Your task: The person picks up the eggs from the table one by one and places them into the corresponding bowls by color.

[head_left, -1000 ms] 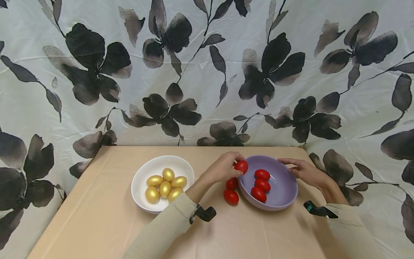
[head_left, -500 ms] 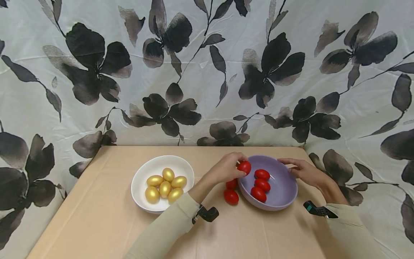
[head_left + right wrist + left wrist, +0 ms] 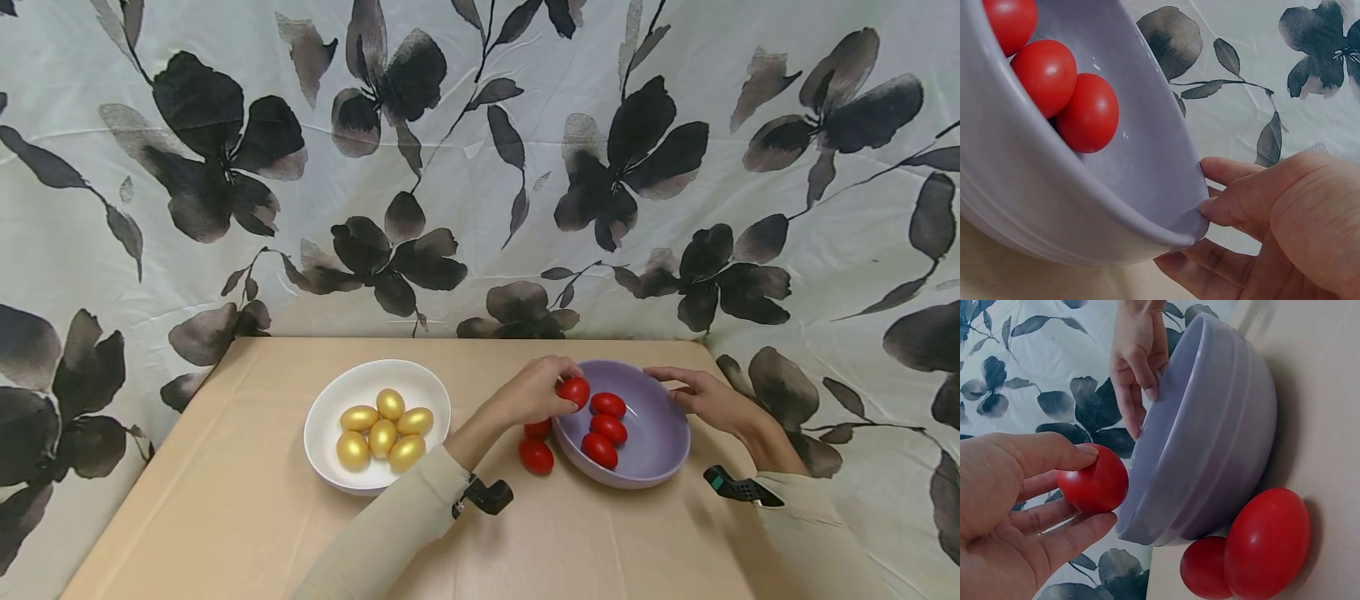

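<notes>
In the head view my left hand (image 3: 538, 390) pinches a red egg (image 3: 573, 392) between thumb and fingers, at the left rim of the purple bowl (image 3: 660, 425). The left wrist view shows the held egg (image 3: 1094, 481) just outside the rim. My right hand (image 3: 705, 402) holds the bowl's right rim; in the right wrist view its thumb and index fingertip touch the rim, other fingers lying lower on the outside. Three red eggs (image 3: 608, 429) lie in a row inside the bowl. Two more red eggs (image 3: 536, 457) lie on the table against its left side, one partly hidden by my left hand.
A white bowl (image 3: 318, 417) with several gold eggs (image 3: 382, 439) stands on the left of the wooden table (image 3: 247, 500). A floral cloth (image 3: 480, 183) hangs behind the table's back edge. My left forearm crosses in front of the white bowl.
My left hand has moved slightly right with the red egg, bringing it from beside the purple bowl to over its left rim. My right hand and the bowl have stayed still.
</notes>
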### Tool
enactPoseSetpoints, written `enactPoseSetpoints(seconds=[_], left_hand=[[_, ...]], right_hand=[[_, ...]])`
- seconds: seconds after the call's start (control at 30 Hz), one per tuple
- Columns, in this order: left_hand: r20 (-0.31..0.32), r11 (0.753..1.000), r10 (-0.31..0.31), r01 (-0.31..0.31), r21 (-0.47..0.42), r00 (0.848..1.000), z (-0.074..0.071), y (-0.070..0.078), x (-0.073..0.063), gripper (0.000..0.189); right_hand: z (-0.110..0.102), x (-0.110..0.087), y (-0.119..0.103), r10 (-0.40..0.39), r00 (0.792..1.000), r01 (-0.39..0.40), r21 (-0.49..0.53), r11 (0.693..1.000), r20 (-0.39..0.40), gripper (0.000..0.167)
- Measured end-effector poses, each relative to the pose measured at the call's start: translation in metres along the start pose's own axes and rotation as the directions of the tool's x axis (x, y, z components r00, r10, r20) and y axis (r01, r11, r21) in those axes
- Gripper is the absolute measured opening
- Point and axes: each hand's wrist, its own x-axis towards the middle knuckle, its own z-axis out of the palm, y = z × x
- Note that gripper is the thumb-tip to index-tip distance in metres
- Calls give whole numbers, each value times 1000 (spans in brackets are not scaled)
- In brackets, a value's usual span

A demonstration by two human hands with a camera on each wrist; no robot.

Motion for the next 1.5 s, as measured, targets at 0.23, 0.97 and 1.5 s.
enactPoseSetpoints(seconds=[0.23, 0.97, 1.5], left_hand=[[21, 1000, 13, -13, 11, 1000, 5, -1, 2, 44], [73, 994, 91, -96, 58, 993, 15, -3, 14, 42], [170, 965, 137, -170, 199, 976, 33, 0, 20, 40]], right_hand=[[-1, 0, 0, 2, 1000, -2, -5, 1000, 6, 56], [1, 1, 1, -20, 1000, 20, -8, 1000, 5, 54], [1, -4, 0, -10, 1000, 10, 22, 1000, 23, 57]])
